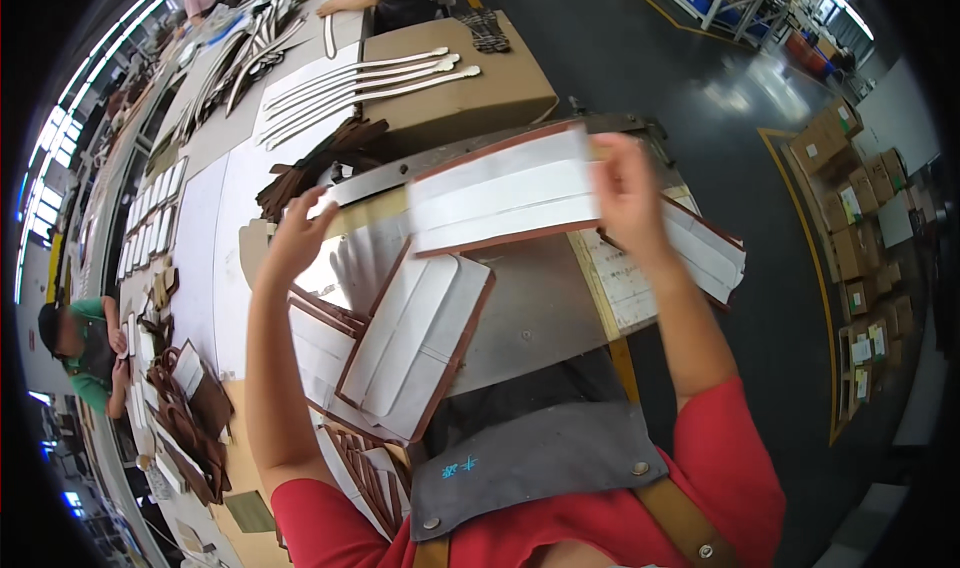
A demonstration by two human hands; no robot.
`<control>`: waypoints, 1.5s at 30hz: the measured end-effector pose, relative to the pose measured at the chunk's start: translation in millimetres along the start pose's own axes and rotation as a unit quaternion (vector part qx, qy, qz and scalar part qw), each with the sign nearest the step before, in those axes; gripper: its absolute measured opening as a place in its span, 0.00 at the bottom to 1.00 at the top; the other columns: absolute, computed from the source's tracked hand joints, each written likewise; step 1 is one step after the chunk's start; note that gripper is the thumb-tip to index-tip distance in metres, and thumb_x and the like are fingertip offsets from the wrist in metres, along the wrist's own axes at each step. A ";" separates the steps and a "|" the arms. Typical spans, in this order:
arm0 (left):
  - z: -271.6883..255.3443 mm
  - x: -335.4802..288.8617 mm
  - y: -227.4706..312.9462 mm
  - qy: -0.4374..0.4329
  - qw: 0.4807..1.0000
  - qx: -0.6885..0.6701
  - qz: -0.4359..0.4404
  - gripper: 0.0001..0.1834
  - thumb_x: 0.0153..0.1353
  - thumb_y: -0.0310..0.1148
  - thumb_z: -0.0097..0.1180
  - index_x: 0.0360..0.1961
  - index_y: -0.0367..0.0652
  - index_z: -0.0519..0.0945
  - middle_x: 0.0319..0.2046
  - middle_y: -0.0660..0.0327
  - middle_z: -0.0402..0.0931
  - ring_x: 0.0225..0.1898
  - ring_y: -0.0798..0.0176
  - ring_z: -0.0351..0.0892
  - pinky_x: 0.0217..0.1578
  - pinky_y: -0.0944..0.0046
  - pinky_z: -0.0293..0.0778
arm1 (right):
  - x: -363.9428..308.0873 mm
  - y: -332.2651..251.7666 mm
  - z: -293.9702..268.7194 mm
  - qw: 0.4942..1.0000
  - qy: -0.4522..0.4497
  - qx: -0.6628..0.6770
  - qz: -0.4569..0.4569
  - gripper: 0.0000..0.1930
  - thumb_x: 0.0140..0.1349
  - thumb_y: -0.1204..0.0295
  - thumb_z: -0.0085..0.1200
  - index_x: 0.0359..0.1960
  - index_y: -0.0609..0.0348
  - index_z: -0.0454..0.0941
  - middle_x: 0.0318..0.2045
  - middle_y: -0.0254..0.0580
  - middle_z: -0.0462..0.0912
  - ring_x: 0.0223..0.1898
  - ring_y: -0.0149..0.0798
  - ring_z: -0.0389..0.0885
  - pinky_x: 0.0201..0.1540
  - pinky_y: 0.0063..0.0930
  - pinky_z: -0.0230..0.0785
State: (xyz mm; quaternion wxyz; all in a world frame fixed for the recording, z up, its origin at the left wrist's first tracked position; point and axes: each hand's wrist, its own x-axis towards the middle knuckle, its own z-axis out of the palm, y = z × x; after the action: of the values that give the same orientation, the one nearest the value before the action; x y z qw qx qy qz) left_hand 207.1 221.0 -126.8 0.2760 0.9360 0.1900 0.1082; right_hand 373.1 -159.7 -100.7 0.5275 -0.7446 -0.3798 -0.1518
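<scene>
A brown-edged white panel [505, 193] is held near twelve o'clock, its right end gripped by the right hand [628, 193], raised at two; at nine, the left hand [297, 236] is lifted empty, fingers parted.

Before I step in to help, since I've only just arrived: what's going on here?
A person's right hand holds up a white panel with brown edges by its right end, above a metal work surface. The left hand is apart from that panel, and nothing shows in its grasp. Similar brown-edged panels lie overlapping below, toward the left. Farther off, pale straps lie side by side, partly on a brown box.
</scene>
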 end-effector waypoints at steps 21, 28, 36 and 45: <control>43.8 -128.9 17.2 0.054 0.991 0.101 0.070 0.20 0.64 0.29 0.41 0.59 0.44 0.66 0.59 0.57 0.66 0.64 0.53 0.58 0.64 0.51 0.47 | -23.4 -18.1 124.6 0.942 -0.324 -0.084 0.041 0.19 0.55 0.66 0.56 0.48 0.62 0.72 0.36 0.47 0.79 0.37 0.40 0.78 0.41 0.30 0.69; 30.5 -132.6 8.0 0.054 0.983 -0.173 0.009 0.20 0.69 0.33 0.35 0.60 0.41 0.64 0.57 0.52 0.66 0.62 0.54 0.60 0.63 0.55 0.50 | 11.7 -24.6 140.7 0.885 -0.442 -0.034 0.143 0.13 0.53 0.69 0.54 0.37 0.65 0.75 0.28 0.40 0.78 0.29 0.34 0.75 0.34 0.28 0.68; 7.3 -111.5 5.0 0.138 0.951 -0.273 -0.046 0.18 0.68 0.37 0.41 0.56 0.41 0.69 0.52 0.55 0.68 0.55 0.57 0.67 0.57 0.61 0.61 | 23.1 39.8 88.6 0.916 -0.194 0.141 0.323 0.06 0.57 0.75 0.50 0.33 0.61 0.67 0.21 0.29 0.67 0.15 0.22 0.61 0.15 0.19 0.55; 75.7 -44.1 46.1 0.101 0.969 0.205 0.096 0.20 0.62 0.37 0.47 0.55 0.45 0.69 0.58 0.51 0.64 0.60 0.46 0.62 0.60 0.45 0.56 | 16.7 30.8 84.3 0.913 -0.240 0.086 0.318 0.06 0.59 0.74 0.50 0.34 0.61 0.67 0.22 0.32 0.71 0.17 0.22 0.67 0.16 0.18 0.61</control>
State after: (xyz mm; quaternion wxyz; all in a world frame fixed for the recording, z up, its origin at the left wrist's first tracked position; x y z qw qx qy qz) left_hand 204.2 131.0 -167.8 0.0460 0.9706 0.1440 0.1871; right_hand 391.8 -81.8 -144.4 0.5023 -0.7922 -0.2494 0.2407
